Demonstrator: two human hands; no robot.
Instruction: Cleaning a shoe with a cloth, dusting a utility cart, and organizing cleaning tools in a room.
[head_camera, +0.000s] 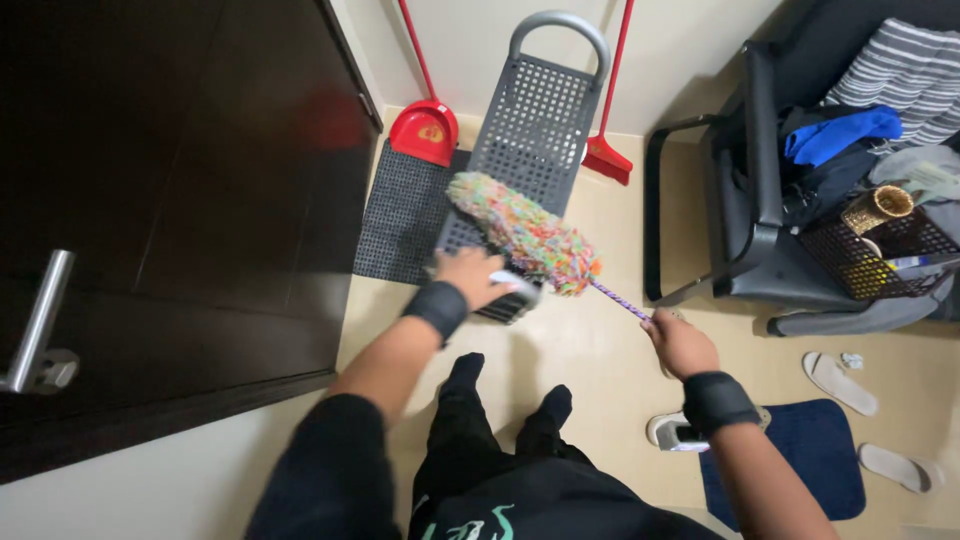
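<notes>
Right hand (682, 343) closed on multicolour duster (525, 232) handle; fluffy head lies toward 10 o'clock. Left hand (472, 277), nearer the head, grips a grey perforated rack (520, 150) below it.

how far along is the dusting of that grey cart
Done: nothing visibly finished. In hand: the right hand holds the multicoloured fluffy duster by its purple handle, head over the grey perforated plastic cart; the left hand grips the cart's lower edge. Left: cannot tell how much remains.
</notes>
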